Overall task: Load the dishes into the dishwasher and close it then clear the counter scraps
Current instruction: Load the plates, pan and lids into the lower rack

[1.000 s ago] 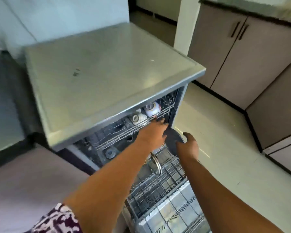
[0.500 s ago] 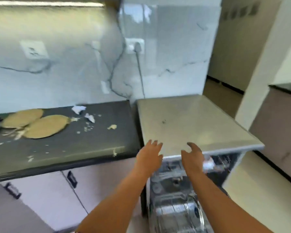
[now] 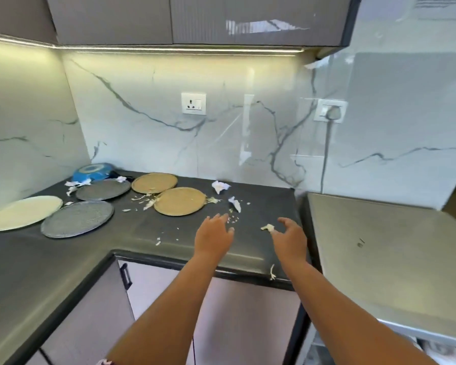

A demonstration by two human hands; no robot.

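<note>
A: Head view. What is being seen on the dark desk [image 3: 63, 259]?

B: Five plates are being left out: cream plate [image 3: 21, 212], two grey plates [image 3: 77, 218], two tan plates [image 3: 180, 201]. Scraps [image 3: 267, 227] are being scattered near the front edge. The dishwasher [image 3: 395, 259] is being glimpsed at right.

A: The grips?

B: Left hand [image 3: 213, 237] and right hand [image 3: 290, 239] are being held above the desk, fingers relaxed and spread, nothing being gripped.
</note>
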